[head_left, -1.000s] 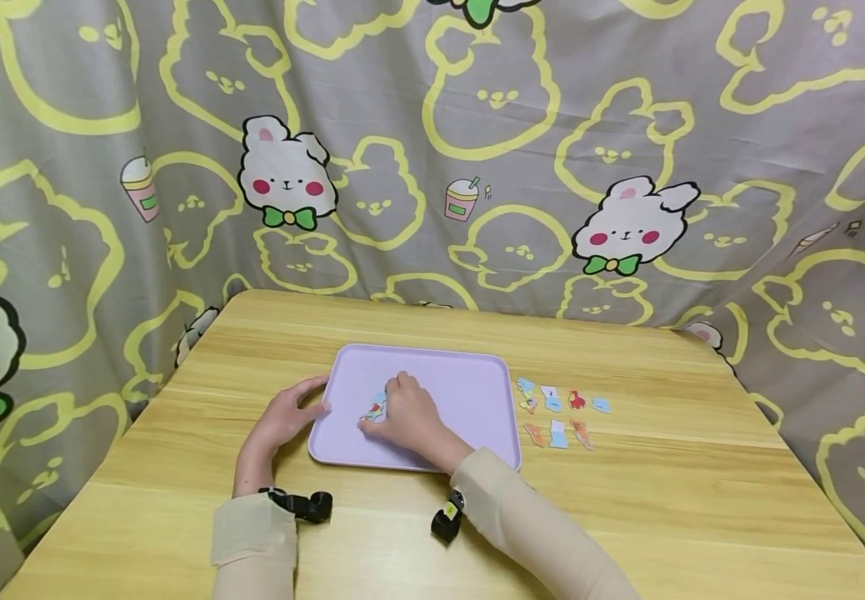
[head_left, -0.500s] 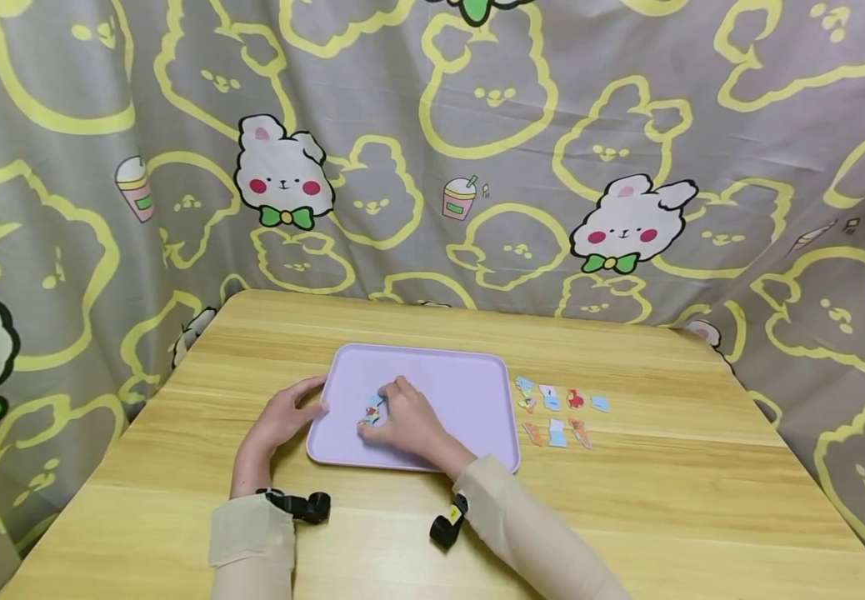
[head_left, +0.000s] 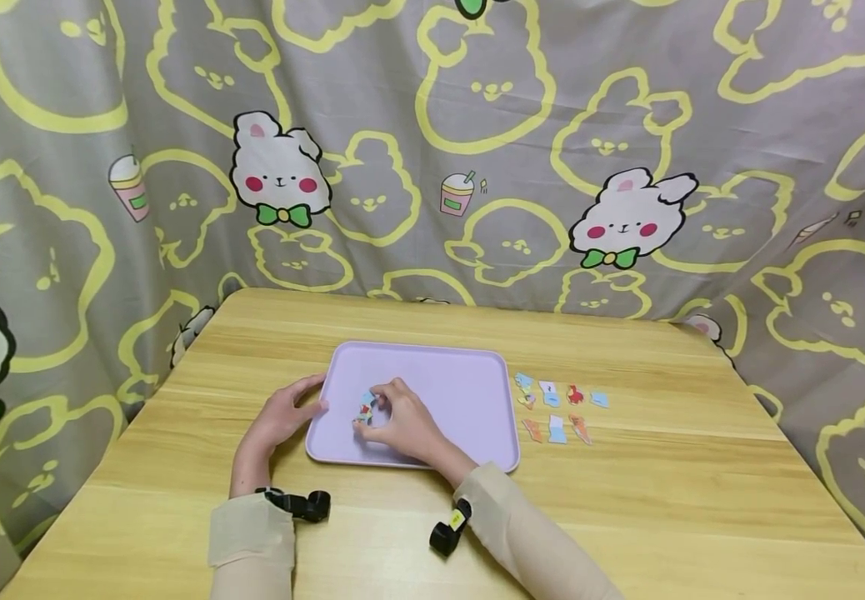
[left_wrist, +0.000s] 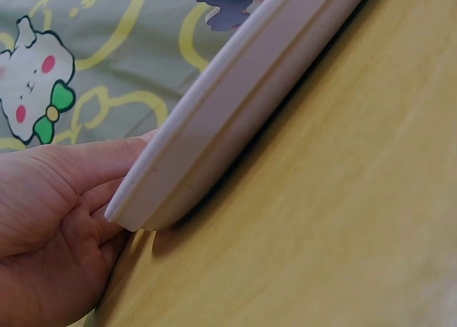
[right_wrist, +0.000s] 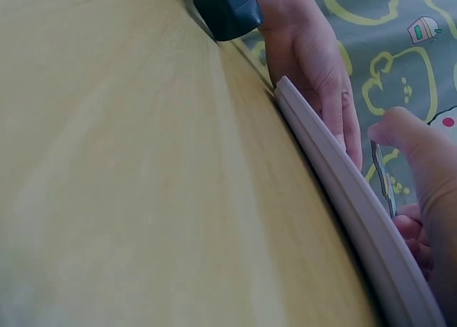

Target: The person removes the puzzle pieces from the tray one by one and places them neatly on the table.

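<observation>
A lilac tray [head_left: 470, 417] lies on the wooden table. My left hand [head_left: 279, 417] rests against its left edge, the fingertips and thumb touching the rim; in the left wrist view part of the left hand [left_wrist: 57, 220] is hidden behind the tray's wall. Over the left part of the tray my right hand [head_left: 408, 423] pinches a small colourful puzzle piece [head_left: 365, 408] between thumb and fingers. In the right wrist view the piece [right_wrist: 384, 177] shows edge-on between thumb and fingers. Whether it is one piece or several joined, I cannot tell.
Several loose puzzle pieces [head_left: 557, 429] lie in two rows to the right of the tray on the wooden table [head_left: 665, 467]. A grey patterned curtain [head_left: 387, 100] hangs behind and beside the table. Black cameras [head_left: 318, 506] are strapped to both wrists.
My right hand has shifted slightly left over the tray with the piece, and its thumb and fingers show wider apart around it. The left hand stays at the tray's edge.
</observation>
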The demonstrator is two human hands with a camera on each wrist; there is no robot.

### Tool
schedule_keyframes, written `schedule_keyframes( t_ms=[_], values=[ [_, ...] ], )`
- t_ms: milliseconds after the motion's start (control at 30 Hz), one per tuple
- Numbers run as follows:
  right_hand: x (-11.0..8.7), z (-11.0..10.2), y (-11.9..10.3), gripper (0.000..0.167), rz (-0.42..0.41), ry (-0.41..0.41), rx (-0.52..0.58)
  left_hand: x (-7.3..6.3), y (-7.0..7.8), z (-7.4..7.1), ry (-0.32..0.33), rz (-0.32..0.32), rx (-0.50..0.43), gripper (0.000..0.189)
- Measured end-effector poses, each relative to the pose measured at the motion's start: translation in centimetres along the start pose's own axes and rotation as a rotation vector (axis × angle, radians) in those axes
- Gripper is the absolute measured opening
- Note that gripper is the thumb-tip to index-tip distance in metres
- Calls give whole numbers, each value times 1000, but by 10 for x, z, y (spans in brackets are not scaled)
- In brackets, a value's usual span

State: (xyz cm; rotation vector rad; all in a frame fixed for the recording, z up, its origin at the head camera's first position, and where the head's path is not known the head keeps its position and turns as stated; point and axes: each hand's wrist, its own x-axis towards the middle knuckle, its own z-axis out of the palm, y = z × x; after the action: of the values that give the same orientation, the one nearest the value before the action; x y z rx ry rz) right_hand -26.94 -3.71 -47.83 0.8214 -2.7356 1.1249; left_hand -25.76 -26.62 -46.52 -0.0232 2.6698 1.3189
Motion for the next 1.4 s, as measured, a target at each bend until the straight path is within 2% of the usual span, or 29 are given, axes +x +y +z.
schedule_keyframes(
  t_ms=[233, 600, 1167, 1400],
  values=[
    [-3, -7, 4, 59, 1, 7, 40, 0, 0, 0, 1, 15, 1, 56],
    [-9, -16, 13, 59, -25, 35, 59, -1, 0, 0, -14, -22, -11, 57],
    [-17, -31, 26, 58, -3, 49, 86, -1, 1, 0, -29, -27, -17, 58],
    [-22, -39, 34, 57, -21, 72, 100, -1, 3, 0, -34, -26, -17, 59]
  ],
)
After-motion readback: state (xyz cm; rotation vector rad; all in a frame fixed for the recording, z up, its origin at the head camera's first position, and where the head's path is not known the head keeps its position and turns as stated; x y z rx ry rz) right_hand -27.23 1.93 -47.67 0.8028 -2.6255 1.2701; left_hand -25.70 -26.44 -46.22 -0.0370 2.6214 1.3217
